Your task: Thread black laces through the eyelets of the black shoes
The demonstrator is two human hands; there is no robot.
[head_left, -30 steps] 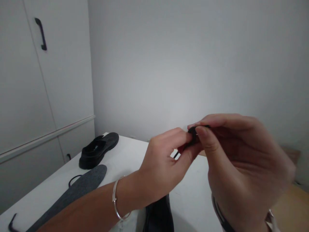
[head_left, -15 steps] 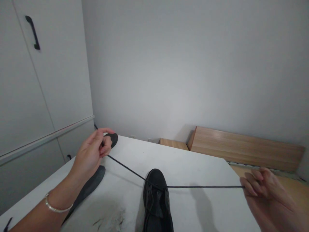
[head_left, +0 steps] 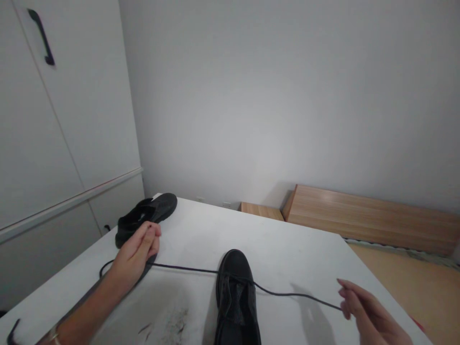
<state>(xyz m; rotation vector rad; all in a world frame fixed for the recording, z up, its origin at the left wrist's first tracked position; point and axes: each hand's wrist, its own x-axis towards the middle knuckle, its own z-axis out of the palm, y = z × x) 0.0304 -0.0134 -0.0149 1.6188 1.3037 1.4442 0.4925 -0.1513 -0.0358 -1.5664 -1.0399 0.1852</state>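
Note:
A black shoe (head_left: 235, 297) sits upright on the white table, toe pointing away from me. A thin dark shoelace (head_left: 187, 269) crosses at the front of its lacing and runs out to both sides. My left hand (head_left: 138, 251) is closed around the left stretch, and a loop of it curls out beyond the wrist. Out to the right, my right hand (head_left: 370, 311) pinches the other stretch between its fingers; this side sags slightly. A second black shoe (head_left: 147, 213) stands just past my left hand. Under my left forearm lies a dark grey insole (head_left: 84, 296), partly hidden.
The white table (head_left: 287, 254) has dark smudges (head_left: 176, 328) near its front. A white cabinet (head_left: 79, 120) stands at the left, a grey wall behind. Wooden furniture (head_left: 359, 218) is beyond the table's right edge. A small black hooked object (head_left: 12, 330) shows at lower left.
The shoelace was pulled tight and now hangs slacker. My left hand has come down and slightly left, uncovering the second shoe. My right hand has dropped and moved inward to the left.

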